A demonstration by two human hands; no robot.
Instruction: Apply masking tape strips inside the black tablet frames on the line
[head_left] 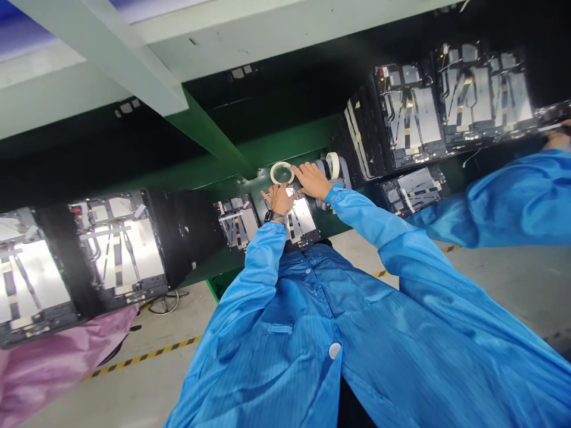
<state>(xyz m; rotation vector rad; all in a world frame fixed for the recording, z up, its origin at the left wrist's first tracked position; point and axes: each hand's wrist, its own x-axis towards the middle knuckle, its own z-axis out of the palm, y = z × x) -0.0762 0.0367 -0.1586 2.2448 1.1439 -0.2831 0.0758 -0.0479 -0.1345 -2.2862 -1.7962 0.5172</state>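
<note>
My left hand (279, 200), with a dark watch on its wrist, lies over the upper part of an opened flat electronic unit (302, 217) with a silver panel. Its fingers look spread, though the tips are hard to make out. My right hand (313, 181) reaches in from the right over the same unit's top edge, fingers stretched out and apart. Just beyond both hands lies a cream tape roll (282, 164). Close by my right hand stands a grey tape dispenser (343, 173) with another tape roll (332, 165) on it.
A similar unit (238, 222) lies left of my hands. Stacked units stand at left (118, 249) and at right (413, 116); another unit (414, 190) lies flat below the right stack. A co-worker's blue sleeve (513, 199) reaches in at right; a pink garment (75, 351) shows lower left.
</note>
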